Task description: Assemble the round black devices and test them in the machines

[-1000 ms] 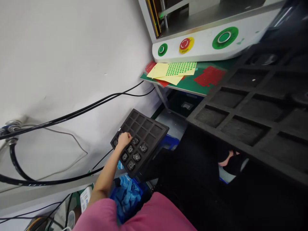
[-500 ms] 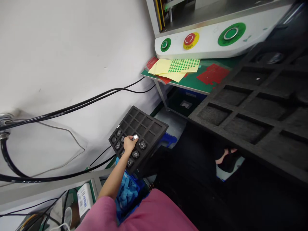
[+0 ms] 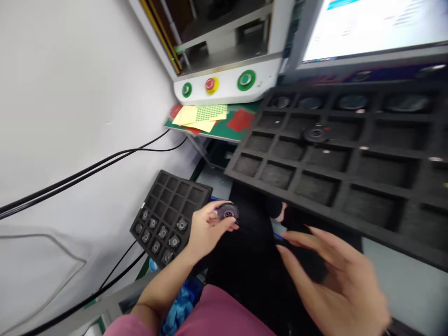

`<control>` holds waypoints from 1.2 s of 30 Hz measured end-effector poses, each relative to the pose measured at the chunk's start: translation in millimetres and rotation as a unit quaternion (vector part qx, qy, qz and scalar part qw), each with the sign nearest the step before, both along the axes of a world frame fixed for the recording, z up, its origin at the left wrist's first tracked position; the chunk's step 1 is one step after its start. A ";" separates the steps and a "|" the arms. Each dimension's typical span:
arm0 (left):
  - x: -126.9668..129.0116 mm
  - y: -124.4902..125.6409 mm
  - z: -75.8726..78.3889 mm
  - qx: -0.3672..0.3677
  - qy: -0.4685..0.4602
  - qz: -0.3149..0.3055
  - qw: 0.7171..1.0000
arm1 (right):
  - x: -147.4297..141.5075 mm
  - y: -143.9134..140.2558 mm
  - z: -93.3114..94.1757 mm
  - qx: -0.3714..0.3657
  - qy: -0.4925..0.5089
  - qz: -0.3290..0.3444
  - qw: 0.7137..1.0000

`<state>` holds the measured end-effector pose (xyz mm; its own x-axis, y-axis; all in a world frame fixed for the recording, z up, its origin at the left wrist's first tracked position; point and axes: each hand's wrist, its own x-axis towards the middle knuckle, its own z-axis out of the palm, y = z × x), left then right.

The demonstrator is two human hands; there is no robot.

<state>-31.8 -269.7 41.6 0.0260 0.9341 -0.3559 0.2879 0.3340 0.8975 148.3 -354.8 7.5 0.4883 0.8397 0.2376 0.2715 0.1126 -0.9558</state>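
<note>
1. Fingers (image 3: 229, 225) of left hand (image 3: 206, 231) pinch small round part (image 3: 227, 213), just right of small tray (image 3: 168, 205).
2. Right hand (image 3: 336, 275) open, blurred, holding nothing, near big tray (image 3: 336, 163).

Head view, forward and down

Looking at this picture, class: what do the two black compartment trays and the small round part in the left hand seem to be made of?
Large tray: probably black foam, matte, with a fuzzy, grainy texture in its pockets.
Small tray: the same dull black, likely foam too.
Round part, pinched by the left hand: dark body with a glinting face, perhaps metal or plastic; blur leaves it open.
</note>
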 end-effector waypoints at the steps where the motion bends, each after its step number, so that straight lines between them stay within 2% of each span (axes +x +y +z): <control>1: 15.6 -3.2 3.4 0.004 -0.021 -0.037 0.999 | -3.8 4.9 5.2 0.009 -0.032 -0.012 0.999; 3: 40.3 -7.7 8.0 0.042 -0.035 -0.107 0.993 | -7.0 12.9 14.2 0.033 -0.066 -0.026 0.997; 6: 63.1 -9.9 10.7 0.152 0.001 -0.182 0.971 | -3.0 17.5 21.8 0.069 -0.039 -0.059 0.995; 9: 74.5 -9.9 10.2 0.228 0.025 -0.232 0.945 | 5.1 15.2 24.3 0.082 0.010 -0.096 0.992; 12: 80.9 -10.4 6.9 0.257 0.029 -0.247 0.934 | 13.0 11.9 23.2 0.108 0.028 -0.071 0.991; 15: 85.6 -11.3 1.9 0.249 0.008 -0.223 0.943 | 19.8 10.8 19.1 0.133 0.015 -0.012 0.991; 17: 88.1 -11.4 -1.1 0.215 -0.018 -0.213 0.953 | 23.1 11.5 16.3 0.132 0.010 0.011 0.991; 21: 92.3 -8.7 -5.9 0.134 -0.068 -0.228 0.962 | 25.1 11.8 15.4 0.163 0.038 0.021 0.986; 25: 98.5 -2.5 -12.1 0.071 -0.080 -0.238 0.965 | 32.6 7.7 21.7 0.187 0.044 0.008 0.981; 28: 102.5 3.1 -15.7 0.013 -0.085 -0.234 0.969 | 66.7 13.1 27.3 0.175 0.020 -0.096 0.980; 31: 103.6 7.8 -16.6 -0.010 -0.083 -0.217 0.973 | 132.0 35.8 26.1 0.139 0.030 -0.216 0.966; 34: 103.8 10.4 -16.5 -0.021 -0.080 -0.212 0.974 | 200.4 69.1 13.9 0.037 0.076 -0.226 0.971; 36: 104.9 11.6 -16.3 -0.034 -0.082 -0.213 0.973 | 231.1 89.5 2.2 -0.041 0.091 -0.221 0.970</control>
<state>73.1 -258.1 25.3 0.4670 0.8006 -0.3755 0.2682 0.2764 0.9229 379.4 -265.3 9.6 0.8330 0.5505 0.0551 0.1022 -0.0553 -0.9932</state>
